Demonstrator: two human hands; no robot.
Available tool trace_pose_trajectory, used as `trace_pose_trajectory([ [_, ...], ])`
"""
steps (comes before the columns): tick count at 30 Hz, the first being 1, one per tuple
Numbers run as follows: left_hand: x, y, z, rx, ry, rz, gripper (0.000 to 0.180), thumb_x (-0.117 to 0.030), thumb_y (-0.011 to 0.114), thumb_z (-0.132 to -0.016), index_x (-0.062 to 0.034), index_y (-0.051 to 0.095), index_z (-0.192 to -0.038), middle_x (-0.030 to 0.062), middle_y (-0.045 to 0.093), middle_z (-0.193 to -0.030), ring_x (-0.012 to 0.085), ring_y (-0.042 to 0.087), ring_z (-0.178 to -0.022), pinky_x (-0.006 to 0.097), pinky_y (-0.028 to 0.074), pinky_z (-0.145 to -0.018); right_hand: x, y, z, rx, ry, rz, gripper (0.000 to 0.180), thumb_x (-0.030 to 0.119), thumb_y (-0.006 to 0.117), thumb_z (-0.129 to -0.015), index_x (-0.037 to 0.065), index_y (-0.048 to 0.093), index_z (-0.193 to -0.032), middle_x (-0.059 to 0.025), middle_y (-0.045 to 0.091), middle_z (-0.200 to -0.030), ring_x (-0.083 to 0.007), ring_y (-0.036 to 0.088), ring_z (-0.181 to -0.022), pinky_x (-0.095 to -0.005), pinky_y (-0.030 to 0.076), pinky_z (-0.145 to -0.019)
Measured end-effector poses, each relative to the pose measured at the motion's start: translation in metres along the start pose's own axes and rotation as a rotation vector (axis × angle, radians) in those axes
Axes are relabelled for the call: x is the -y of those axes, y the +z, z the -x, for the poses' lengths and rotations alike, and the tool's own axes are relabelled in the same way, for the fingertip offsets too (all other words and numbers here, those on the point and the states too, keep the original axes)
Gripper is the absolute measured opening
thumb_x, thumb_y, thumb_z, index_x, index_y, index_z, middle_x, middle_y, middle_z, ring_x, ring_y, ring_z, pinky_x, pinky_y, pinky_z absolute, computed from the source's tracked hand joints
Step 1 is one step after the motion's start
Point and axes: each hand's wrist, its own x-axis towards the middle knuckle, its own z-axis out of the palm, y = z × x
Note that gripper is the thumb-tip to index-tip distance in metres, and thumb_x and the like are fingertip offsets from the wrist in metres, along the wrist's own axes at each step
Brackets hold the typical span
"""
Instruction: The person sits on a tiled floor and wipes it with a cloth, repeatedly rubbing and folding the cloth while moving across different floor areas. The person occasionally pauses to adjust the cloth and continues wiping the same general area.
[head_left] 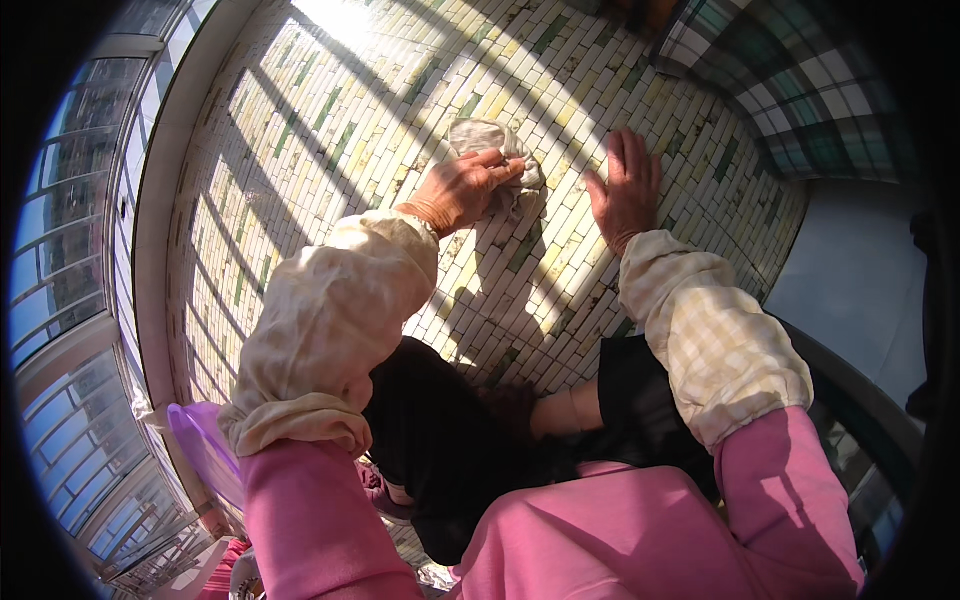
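My left hand (452, 196) grips a crumpled, off-white cloth (488, 136) and presses it down on a mat of small tiles (400, 130) in white, yellow and green. Part of the cloth bunches out beyond my fingertips and to the right of them. To the right of the cloth, my right hand (626, 195) lies palm down on the same mat, holding nothing, with its fingers stretched out and the thumb apart. Pale oversleeves cover both forearms above pink sleeves. The mat under the cloth is hidden.
Barred windows (75, 200) run along the left side, with a pale ledge (165, 190) beside the mat. Green-and-white checked fabric (800, 80) hangs at the upper right. A purple bag (207, 445) is at the lower left. My legs (430, 450) fold below the hands.
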Motion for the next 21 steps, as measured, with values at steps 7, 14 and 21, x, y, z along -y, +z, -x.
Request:
trace_pose_trajectory([
  [7,-0.021,-0.023,0.076,0.451,0.066,0.042,0.056,-0.003,0.063,-0.071,-0.0162,0.052,-0.124,0.0083,0.049,-0.121,0.0302,0.057,-0.103,0.037,0.054,-0.082,-0.001,0.001,0.001,0.02,0.01,0.025,0.064,0.028,0.068,-0.074,0.003,0.041,-0.126,-0.0121,0.04,-0.133,-0.0294,0.035,-0.125,-0.0461,0.025,-0.103],
  [14,0.004,-0.011,0.023,0.286,-0.029,0.015,0.048,-0.009,0.063,-0.077,-0.0164,0.053,-0.123,0.0083,0.051,-0.116,0.03,0.059,-0.097,0.037,0.052,-0.083,-0.001,-0.001,-0.002,0.026,-0.006,-0.029,0.063,0.027,0.068,-0.075,0.002,0.041,-0.126,-0.0129,0.039,-0.134,-0.0302,0.035,-0.125,-0.0466,0.024,-0.103],
  [21,0.026,-0.011,-0.001,-0.189,-0.496,-0.031,0.044,-0.012,0.062,-0.081,-0.0131,0.051,-0.124,0.0102,0.053,-0.106,0.0326,0.058,-0.092,0.039,0.049,-0.075,0.001,-0.003,0.0,0.027,-0.012,-0.042,0.056,0.022,0.063,-0.079,0.0,0.041,-0.125,-0.0149,0.038,-0.134,-0.0309,0.033,-0.126,-0.0466,0.023,-0.103],
])
